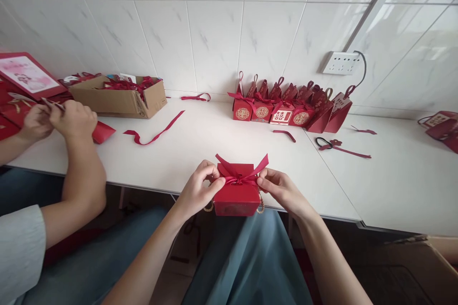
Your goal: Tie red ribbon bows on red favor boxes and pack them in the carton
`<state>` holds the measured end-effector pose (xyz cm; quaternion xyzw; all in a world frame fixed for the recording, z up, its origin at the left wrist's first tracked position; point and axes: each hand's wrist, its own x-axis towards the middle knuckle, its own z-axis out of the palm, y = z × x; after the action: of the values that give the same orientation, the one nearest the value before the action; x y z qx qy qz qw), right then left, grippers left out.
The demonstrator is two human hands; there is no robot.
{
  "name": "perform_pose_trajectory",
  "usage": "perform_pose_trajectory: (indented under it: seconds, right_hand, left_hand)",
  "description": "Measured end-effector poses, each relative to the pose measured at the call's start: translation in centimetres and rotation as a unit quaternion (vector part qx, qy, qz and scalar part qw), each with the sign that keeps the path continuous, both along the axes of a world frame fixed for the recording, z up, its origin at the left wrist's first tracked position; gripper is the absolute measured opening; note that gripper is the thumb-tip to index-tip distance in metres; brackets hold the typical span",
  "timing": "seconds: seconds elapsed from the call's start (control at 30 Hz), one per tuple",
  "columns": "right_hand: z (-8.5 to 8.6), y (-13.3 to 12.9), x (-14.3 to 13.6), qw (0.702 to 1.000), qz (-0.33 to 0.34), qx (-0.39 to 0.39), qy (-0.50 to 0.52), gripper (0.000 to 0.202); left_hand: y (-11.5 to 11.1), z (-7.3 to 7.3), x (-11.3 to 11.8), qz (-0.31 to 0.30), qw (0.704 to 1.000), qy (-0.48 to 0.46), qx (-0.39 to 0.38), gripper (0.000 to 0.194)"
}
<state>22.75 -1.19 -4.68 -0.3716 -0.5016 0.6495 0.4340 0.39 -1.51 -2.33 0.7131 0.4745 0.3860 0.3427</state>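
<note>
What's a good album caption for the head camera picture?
Left hand and right hand pinch a knotted ribbon on a red box.

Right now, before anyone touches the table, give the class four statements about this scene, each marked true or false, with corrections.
1. The wearer's left hand and right hand touch the crimson ribbon bow on a small red box. True.
2. That box leans against the tiled wall. False: it is held at the white table's near edge.
3. The brown cardboard carton stands left of the row of red gift boxes. True.
4. The carton is shut. False: it is open.
</note>
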Motion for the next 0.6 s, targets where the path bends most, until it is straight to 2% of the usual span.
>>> perform_pose_trajectory:
  seconds: [0.07,0.17,0.27,0.33,0.4,0.6]
  right_hand:
    - [0.6,-0.1,0.7,0.996,-0.025,0.064,-0.061,0.032]
    - [1.7,0.1,1.1,0.980,-0.050,0.147,-0.120,0.043]
    - [3.0,0.5,0.4,0.964,-0.070,0.205,-0.153,0.033]
    - [3.7,1.0,-0.5,0.966,-0.072,0.199,-0.150,0.030]
    - [4.2,1.7,-1.4,0.974,-0.069,0.161,-0.146,0.034]
    - [3.8,3.8,-2.4,0.981,-0.076,0.089,-0.154,0.040]
  left_hand:
    - [0.0,0.3,0.0,0.006,1.000,0.018,0.025,0.022]
    - [0.0,1.0,0.4,0.044,0.994,0.035,0.094,0.013]
    - [0.1,1.7,1.1,0.038,0.986,0.057,0.149,0.015]
    - [0.2,2.1,1.6,0.003,0.986,0.081,0.149,0.009]
    - [0.3,2.1,2.1,-0.014,0.986,0.099,0.137,0.009]
    - [0.4,1.6,2.4,-0.010,0.989,0.105,0.100,0.010]
